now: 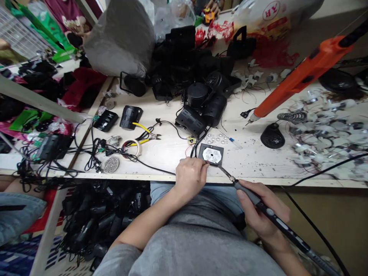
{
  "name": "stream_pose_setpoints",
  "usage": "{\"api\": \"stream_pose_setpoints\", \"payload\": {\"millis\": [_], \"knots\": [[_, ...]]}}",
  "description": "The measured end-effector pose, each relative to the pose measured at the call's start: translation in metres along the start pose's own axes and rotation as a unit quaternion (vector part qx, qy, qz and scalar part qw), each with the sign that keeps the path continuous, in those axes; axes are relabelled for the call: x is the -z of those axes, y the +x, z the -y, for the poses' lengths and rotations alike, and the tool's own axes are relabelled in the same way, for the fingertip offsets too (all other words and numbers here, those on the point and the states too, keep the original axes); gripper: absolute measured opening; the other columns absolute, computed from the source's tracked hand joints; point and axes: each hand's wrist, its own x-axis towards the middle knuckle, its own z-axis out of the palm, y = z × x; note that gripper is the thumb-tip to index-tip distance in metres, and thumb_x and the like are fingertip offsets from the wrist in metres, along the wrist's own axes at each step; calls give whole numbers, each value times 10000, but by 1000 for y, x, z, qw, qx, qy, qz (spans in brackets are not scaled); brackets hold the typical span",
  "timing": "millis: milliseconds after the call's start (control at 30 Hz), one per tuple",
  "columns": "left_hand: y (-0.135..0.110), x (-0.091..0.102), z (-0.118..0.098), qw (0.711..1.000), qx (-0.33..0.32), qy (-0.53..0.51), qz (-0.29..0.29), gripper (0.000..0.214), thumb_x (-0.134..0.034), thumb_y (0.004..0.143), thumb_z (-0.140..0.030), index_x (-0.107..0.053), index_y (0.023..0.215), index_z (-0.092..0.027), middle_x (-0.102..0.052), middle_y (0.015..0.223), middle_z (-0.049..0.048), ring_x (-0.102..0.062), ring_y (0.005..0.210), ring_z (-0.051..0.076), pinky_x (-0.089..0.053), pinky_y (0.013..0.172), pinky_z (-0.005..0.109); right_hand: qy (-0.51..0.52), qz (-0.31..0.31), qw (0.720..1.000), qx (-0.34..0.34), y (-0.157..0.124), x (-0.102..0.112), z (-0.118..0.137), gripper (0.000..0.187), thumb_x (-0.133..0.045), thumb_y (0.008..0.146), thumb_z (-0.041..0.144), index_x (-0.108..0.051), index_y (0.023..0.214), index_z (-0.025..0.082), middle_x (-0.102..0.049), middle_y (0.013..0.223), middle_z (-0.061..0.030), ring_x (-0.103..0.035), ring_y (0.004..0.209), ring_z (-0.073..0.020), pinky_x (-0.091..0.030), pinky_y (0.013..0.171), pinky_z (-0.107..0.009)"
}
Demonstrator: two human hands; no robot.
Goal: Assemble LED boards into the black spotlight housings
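Note:
My right hand grips a soldering iron by its grey sleeve. The iron's tip is at the lower right edge of a square dark frame, which holds a white octagonal board with several clear lenses. On the frame's left, my left hand is closed in a pinch at its lower edge; what the fingers hold is hidden. Black cables run down behind that hand. Just above the frame lie several small clear lenses and a small yellowish circuit board with thin wires.
An orange electric screwdriver hangs over the bench's right side. Black housings pile up at the back. Yellow-handled cutters and a tape roll lie left. White parts crowd the right; a crate of black parts stands below.

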Motion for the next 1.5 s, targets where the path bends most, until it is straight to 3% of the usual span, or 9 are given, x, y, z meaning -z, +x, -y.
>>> {"api": "stream_pose_setpoints", "payload": {"millis": [400, 833, 1300, 1500], "knots": [[15, 4, -4, 992, 92, -37, 73, 155, -693, 858, -298, -681, 736, -203, -698, 688, 44, -648, 701, 213, -402, 612, 292, -16, 53, 998, 5, 10, -3, 2, 156, -647, 909, 173, -658, 1060, 210, -762, 812, -39, -739, 668, -158, -608, 597, -232], [12, -1, -2, 996, 66, -27, 45, 183, -662, 867, -289, -663, 703, -208, -679, 650, 39, -625, 652, 194, -397, 594, 284, -12, 67, 997, 20, 13, -10, -3, 177, -660, 900, 153, -656, 1072, 195, -769, 843, -51, -748, 692, -161, -627, 653, -245], [12, 0, -1, 996, 65, -30, 59, 173, -667, 863, -299, -668, 715, -208, -701, 682, 42, -632, 669, 198, -407, 599, 287, -23, 67, 997, 26, 11, -12, -2, 172, -660, 898, 150, -652, 1063, 198, -768, 831, -43, -748, 692, -158, -615, 628, -236], [12, 0, -1, 996, 61, -25, 56, 168, -663, 860, -291, -673, 713, -212, -697, 672, 32, -624, 657, 184, -400, 586, 276, -19, 45, 996, 76, 13, -18, -4, 221, -667, 869, 118, -660, 1068, 213, -761, 784, -13, -717, 618, -144, -602, 591, -236]]}}
